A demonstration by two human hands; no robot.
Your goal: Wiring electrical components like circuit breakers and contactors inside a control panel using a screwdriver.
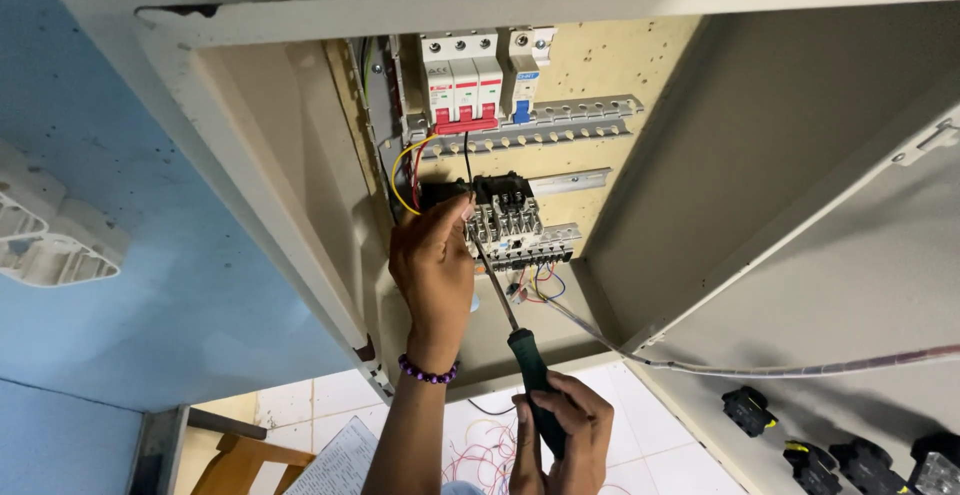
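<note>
My left hand point(432, 267) reaches up into an open beige electrical cabinet point(300, 145) and pinches a black wire at a grey and black contactor point(507, 220) mounted on a rail. A purple bead bracelet point(428, 372) circles that wrist. My right hand point(562, 433) grips the dark green handle of a long screwdriver point(510, 320), whose shaft slants up to the contactor's left terminals. Above the contactor sit a white three-pole breaker with red levers point(461, 80) and a smaller white breaker with a blue lever point(525, 75).
Yellow, red and black wires point(405, 180) curve down the cabinet's left side. A wrapped cable bundle point(780, 368) runs right onto the open door, which carries several black switch backs point(810, 455). A white ventilation grille point(55, 240) hangs on the blue wall. A wooden chair point(240, 455) stands below.
</note>
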